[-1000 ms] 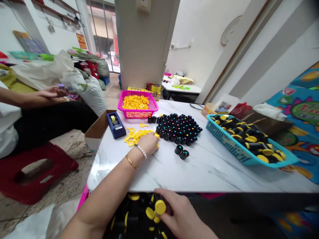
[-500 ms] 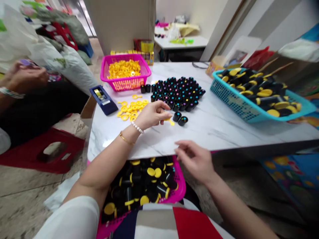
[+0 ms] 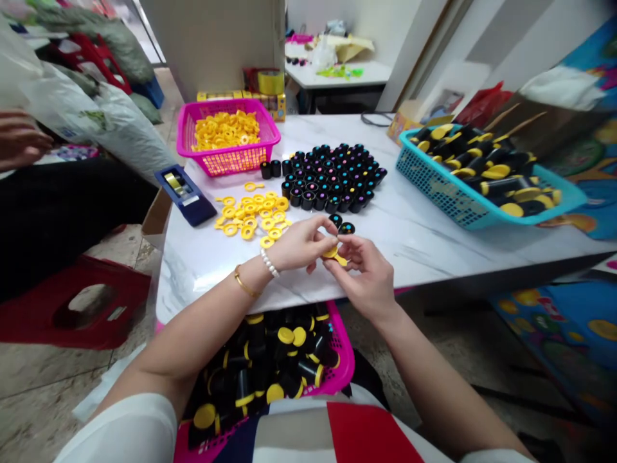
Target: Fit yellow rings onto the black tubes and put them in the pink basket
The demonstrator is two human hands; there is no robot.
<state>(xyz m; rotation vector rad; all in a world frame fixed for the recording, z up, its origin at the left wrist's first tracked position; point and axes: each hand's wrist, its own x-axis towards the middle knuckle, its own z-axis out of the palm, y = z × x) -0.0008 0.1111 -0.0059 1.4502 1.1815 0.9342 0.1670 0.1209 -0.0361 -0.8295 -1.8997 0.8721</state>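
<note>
above the near edge of the marble surface (image 3: 434, 257), the left hand (image 3: 299, 244) and right hand (image 3: 369, 276) meet, fingers pinched together on one small yellow ring (image 3: 332, 253), which looks like the fitting step, calling for a steady pinch. the pink basket (image 3: 226, 157) holds yellow rings, while the blue basket (image 3: 448, 193) and the lap basket (image 3: 337, 366) hold black, yellow-capped tubes.

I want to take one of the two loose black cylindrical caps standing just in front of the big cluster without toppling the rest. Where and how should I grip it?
Probably pinch the nearer small black cylindrical cap across its round side wall, coming from above and the near table edge. It stands upright, apart from the black cap cluster, so its near side is open. The left hand and right hand hold a small yellow plastic ring piece just in front.
</note>
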